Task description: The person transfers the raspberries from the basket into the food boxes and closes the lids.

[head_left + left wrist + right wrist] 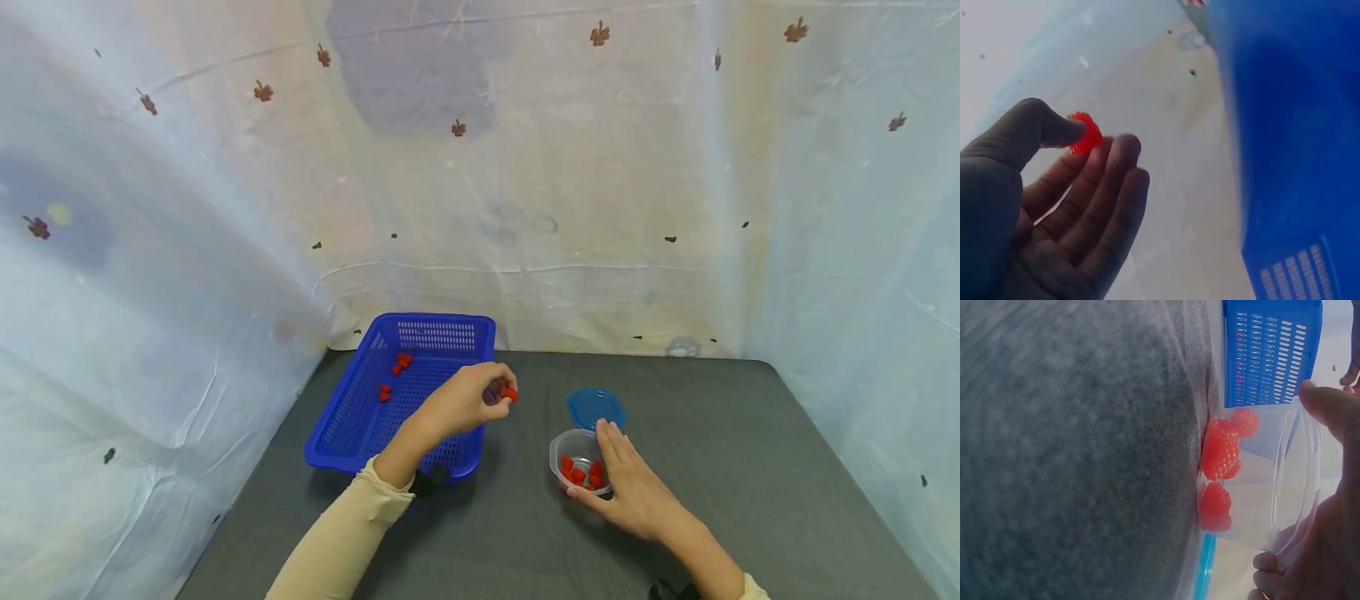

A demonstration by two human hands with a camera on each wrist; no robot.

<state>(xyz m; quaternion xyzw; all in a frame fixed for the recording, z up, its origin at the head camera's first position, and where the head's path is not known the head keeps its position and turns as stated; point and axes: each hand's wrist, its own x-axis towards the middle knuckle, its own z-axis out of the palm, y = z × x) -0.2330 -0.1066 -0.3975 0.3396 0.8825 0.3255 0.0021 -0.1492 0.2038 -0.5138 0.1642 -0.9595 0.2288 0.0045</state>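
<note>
Between thumb and fingertips my left hand (468, 398) pinches a red raspberry (1086, 134), held just past the right side of a blue plastic basket (330, 461). Several more raspberries (402, 360) lie on the basket's slotted floor. My right hand (637, 493) holds a clear plastic tub (1260, 487) at its rim, thumb on one side and fingers round the other. The tub stands upright on the table, with several raspberries (1220, 450) at its bottom.
A blue lid (596, 407) lies on the dark grey table (720, 433) just behind the tub. Pale patterned sheeting (540, 192) hangs behind the table and along both sides.
</note>
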